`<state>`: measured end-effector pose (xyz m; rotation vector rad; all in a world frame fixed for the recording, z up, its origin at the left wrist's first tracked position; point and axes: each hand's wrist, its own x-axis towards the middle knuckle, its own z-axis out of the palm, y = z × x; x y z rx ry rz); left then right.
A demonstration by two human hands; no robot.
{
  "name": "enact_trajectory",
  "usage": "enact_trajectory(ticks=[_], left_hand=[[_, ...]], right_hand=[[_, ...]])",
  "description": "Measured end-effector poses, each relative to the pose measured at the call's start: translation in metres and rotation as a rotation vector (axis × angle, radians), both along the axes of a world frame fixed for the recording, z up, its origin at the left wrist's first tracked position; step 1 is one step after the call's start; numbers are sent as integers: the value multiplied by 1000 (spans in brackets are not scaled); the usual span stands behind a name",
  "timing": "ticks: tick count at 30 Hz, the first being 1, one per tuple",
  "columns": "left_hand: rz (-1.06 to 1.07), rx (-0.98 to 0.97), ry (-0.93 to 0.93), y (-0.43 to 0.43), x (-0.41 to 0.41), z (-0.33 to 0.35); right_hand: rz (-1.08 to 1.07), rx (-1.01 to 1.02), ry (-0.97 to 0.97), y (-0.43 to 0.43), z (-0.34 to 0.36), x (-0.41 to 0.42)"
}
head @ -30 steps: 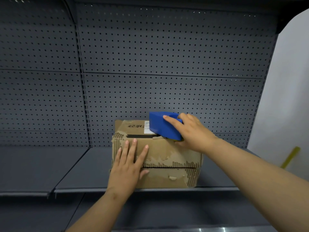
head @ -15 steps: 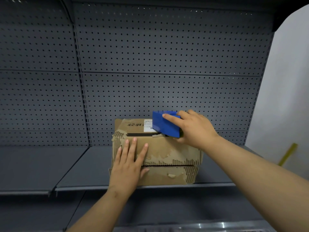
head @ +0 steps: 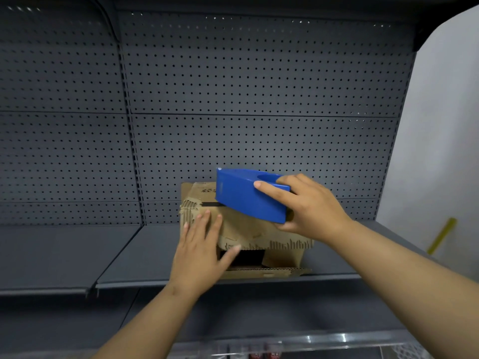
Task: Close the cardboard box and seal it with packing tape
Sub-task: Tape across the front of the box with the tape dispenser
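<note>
Right hand (head: 311, 206): fingers and thumb curled round the rear of the blue tape dispenser (head: 248, 195), index finger laid along its side. The dispenser's nose is down on the top of the cardboard box (head: 248, 230) and its tail is raised. Its leading edge meets a dark line (head: 209, 204) that runs across the top toward the left corner. Cannot tell whether that line is a seam gap or a strip of dark tape. No clear tape made out anywhere, though clear film would be hard to see here.

Left hand (head: 199, 251): fingers straight and spread, palm flat on the near left part of the box, pressing it. Grips nothing.

Box sits at the front edge of the grey shelf (head: 64, 255), before the perforated back panel (head: 259, 86). Cardboard is worn, with the ribbing bared at the corners. Near face is not shut: a dark opening (head: 243, 257) gapes between an upper flap and a lower flap lying along the shelf edge.

Progress, as judged: early to middle. Top flaps look folded down, and the dispenser is placed for a pass. Left to do: shut the near opening, tape the seams, cut, rub down. No seam confirmed sealed.

Far right: white wall (head: 440, 125), with a slanted yellow strip (head: 440, 235) against it.
</note>
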<state>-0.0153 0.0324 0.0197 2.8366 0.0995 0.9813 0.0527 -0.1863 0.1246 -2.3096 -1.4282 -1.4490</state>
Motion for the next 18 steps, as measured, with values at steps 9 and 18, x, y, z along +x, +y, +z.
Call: enact_trajectory(ticks=[9,18], left_hand=[[-511,-1618,-230,-11,-9,71],[-806,-1819,75,5,-34,95]], right_hand=[[101,-7,-19,-9,6,-33],[116,5,5,-20,11,-64]])
